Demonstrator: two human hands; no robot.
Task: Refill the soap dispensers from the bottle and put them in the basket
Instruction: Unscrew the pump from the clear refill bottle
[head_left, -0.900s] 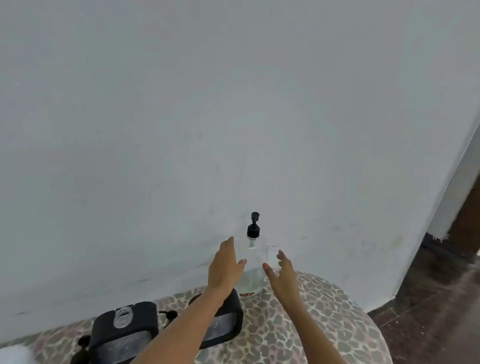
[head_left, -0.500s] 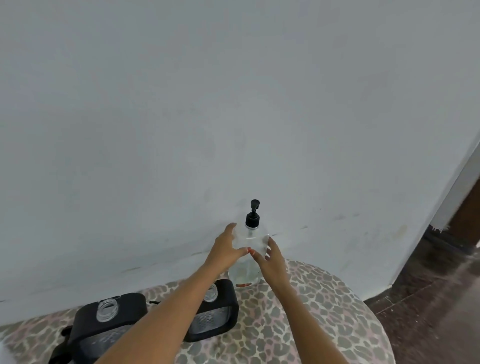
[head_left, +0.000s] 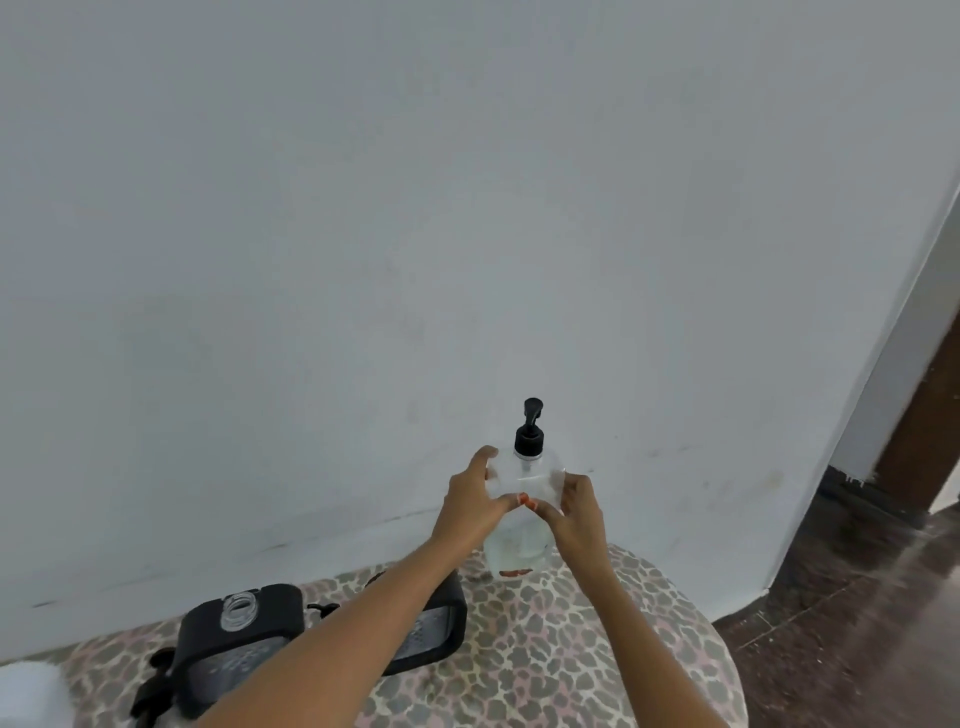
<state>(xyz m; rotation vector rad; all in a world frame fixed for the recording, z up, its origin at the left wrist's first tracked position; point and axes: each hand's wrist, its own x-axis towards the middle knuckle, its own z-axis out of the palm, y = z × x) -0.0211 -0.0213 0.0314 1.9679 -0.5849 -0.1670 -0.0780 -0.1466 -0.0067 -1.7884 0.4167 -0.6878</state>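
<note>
A: State of the hands?

B: The left hand (head_left: 470, 501) and the right hand (head_left: 576, 506) are both wrapped around the shoulder of the bottle (head_left: 519, 551), one on each side. The fingers are curled against the clear wall and the thumbs almost meet at the front.

A: Appearance of the bottle?

B: A clear, rounded body is recorded, held upright, with a black pump (head_left: 530, 439) screwed on top and its nozzle raised. A small reddish mark is seen at the base. The fill level cannot be read through the plastic.

A: Position?

B: It is located at the far edge of the table (head_left: 545, 654), close to the pale wall (head_left: 467, 208). Whether the base rests on the table cannot be told.

A: Surroundings?

B: The table is covered in a leopard-print cloth. Two black-cased dispensers are noted nearer the person and to the left: one (head_left: 239, 631) shows a clear threaded neck, uncapped; the other (head_left: 431, 629) is partly hidden by the left forearm. Dark floor (head_left: 857, 623) is seen to the right.
</note>
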